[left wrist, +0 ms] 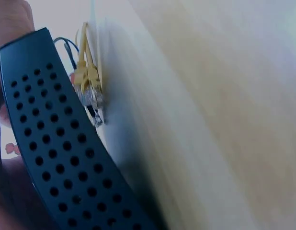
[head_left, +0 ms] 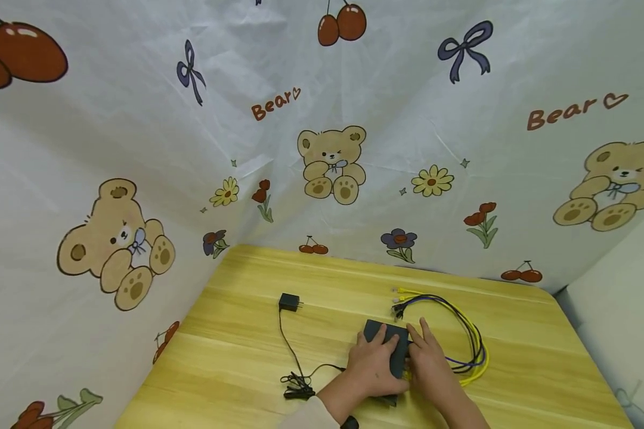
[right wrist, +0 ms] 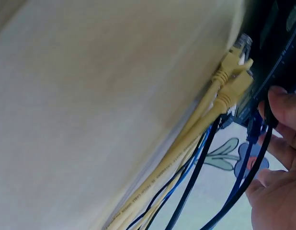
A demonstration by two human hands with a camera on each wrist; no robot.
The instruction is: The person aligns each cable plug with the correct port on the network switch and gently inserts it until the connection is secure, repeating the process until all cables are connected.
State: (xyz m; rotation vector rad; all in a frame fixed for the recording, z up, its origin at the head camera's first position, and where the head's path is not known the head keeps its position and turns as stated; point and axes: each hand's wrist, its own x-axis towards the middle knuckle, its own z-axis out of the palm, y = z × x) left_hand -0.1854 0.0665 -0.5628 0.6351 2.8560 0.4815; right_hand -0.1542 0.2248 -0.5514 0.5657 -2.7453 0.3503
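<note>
A flat black network switch (head_left: 399,357) lies on the table under my left hand (head_left: 372,363), which holds it across the top with spread fingers. Its side with rows of round vent holes (left wrist: 66,143) fills much of the left wrist view. Along the right side, my right hand (head_left: 429,360) pinches a black cable plug (right wrist: 269,112) against the port face. Next to that plug, a blue cable plug (right wrist: 255,127) sits at the ports. Two yellow network cable plugs (right wrist: 229,88) lie beside the switch; whether they are seated is unclear.
Yellow, black and blue cables curve in a loop (head_left: 480,357) right of the switch, with loose plugs (head_left: 399,308) behind it. A black power adapter (head_left: 288,301) lies at left, its cord running to a tied bundle (head_left: 299,390). Bear-printed cloth (head_left: 333,220) surrounds the table.
</note>
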